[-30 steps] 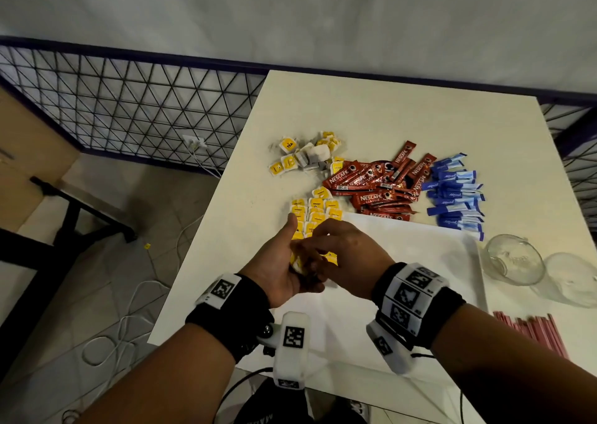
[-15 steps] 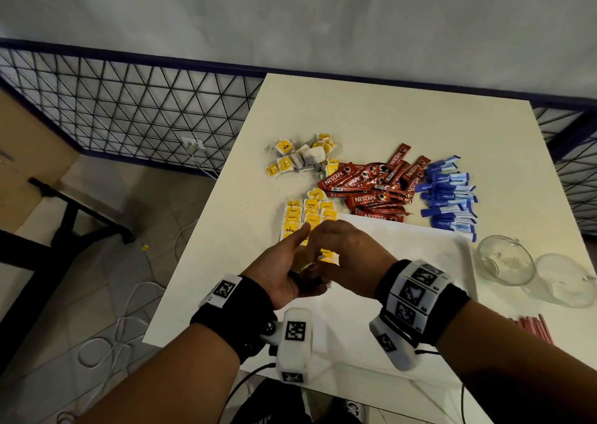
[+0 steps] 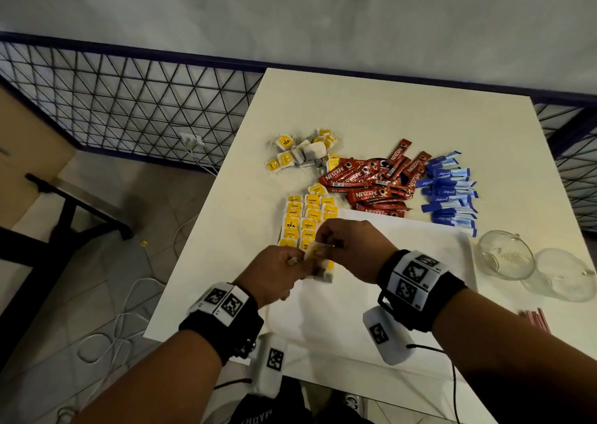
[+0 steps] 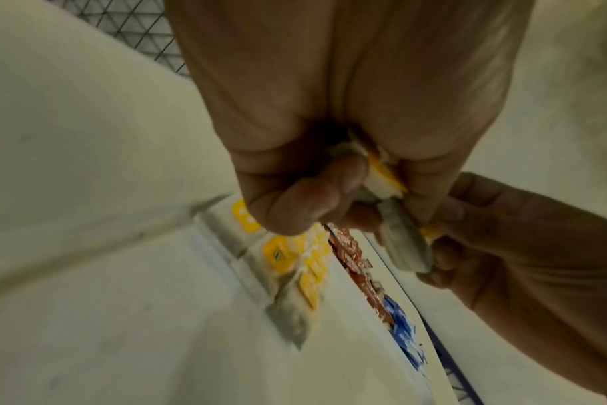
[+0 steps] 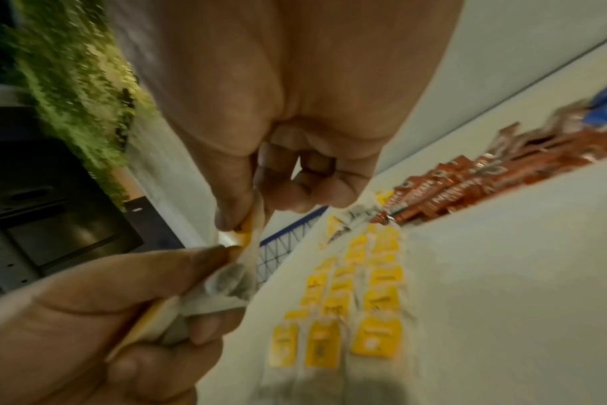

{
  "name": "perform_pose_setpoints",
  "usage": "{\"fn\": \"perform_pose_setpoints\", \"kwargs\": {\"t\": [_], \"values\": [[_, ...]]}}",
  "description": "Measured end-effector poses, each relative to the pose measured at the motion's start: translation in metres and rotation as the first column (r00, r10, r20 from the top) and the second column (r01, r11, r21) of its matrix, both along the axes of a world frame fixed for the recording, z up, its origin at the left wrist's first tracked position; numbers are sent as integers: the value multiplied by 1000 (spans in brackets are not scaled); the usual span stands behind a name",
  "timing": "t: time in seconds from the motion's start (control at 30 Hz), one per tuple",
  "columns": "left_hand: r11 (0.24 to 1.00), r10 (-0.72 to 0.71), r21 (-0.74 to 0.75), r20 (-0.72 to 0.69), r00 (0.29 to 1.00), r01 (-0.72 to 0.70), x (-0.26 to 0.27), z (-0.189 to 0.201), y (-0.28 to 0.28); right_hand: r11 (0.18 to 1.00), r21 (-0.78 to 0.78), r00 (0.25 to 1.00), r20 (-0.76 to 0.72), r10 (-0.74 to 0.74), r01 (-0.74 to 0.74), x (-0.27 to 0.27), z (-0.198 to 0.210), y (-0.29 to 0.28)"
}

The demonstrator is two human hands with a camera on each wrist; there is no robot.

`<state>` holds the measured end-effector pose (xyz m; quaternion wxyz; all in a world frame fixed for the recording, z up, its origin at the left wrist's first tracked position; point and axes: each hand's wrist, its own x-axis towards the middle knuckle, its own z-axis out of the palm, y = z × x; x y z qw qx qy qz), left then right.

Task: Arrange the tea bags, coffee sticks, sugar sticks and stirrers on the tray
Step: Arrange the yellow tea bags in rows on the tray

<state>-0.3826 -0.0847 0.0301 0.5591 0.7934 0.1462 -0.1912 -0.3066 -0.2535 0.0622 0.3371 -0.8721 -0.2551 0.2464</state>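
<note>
Our left hand [image 3: 277, 270] grips a small stack of yellow-tagged paper tea bags [image 3: 318, 259] above the flat white tray [image 3: 420, 262]; our right hand [image 3: 350, 246] pinches the top bag. We'd peel one cleanly, then extend the rows of laid tea bags [image 3: 307, 221].

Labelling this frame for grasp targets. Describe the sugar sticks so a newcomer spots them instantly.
Start at the white tray on the table. Just beyond its far right corner lies the sugar sticks pile, right of the red coffee sticks. They are the only blue-and-white packets.
</note>
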Motion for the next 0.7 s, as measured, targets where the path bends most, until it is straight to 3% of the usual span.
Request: {"fn": "perform_pose_setpoints", "kwargs": {"t": [0.1,0.27,0.53,0.7], "values": [[998,10,68,-83,996,-4,-4,-16,-14,992,-126,999,-24,-21,18,0,-23,-5],[901,-9,432,-41,999,26,-5,-37,-31,973,-229,996,-73,-49,31,-3,-50,-4],[845,-12,531,-95,995,61,-3,-67,-40,919,-394,999,-30,-44,28,-2,-71,3],[834,-70,548,-20,997,70,-7,-61,-34,912,-410,1000,14,-26,30,-3,-70,4]]}}
